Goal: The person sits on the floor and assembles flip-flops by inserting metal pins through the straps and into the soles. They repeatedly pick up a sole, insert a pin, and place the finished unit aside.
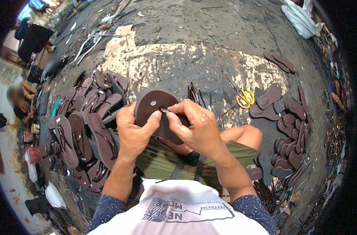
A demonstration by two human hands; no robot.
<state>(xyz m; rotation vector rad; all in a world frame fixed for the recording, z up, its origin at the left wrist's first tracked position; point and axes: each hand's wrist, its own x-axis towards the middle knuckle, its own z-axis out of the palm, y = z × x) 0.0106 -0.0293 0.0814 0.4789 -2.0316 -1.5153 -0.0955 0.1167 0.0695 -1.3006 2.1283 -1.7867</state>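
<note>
A dark brown flip-flop sole [163,102] is held up between the person's hands above the lap, its broad rounded end facing away from the body and a small round pale sticker [153,103] on its top face. The left hand [132,131] has closed around the sole's left edge, fingers tucked underneath and thumb lying on the top. The right hand [197,127] is bent in over the sole's right side, thumb and forefinger pinched together on a small shiny piece [165,111] at the sole's middle; whether that is metal or a strap end cannot be told.

Left of the sole lies a heap of strapped brown flip-flops [83,143]. Just beyond the sole, to the right, are thin dark straps [194,95]; farther right of it are yellow-handled scissors [246,98] and, past those, piled loose soles [290,137]. Olive-green shorts [157,161] show below the sole.
</note>
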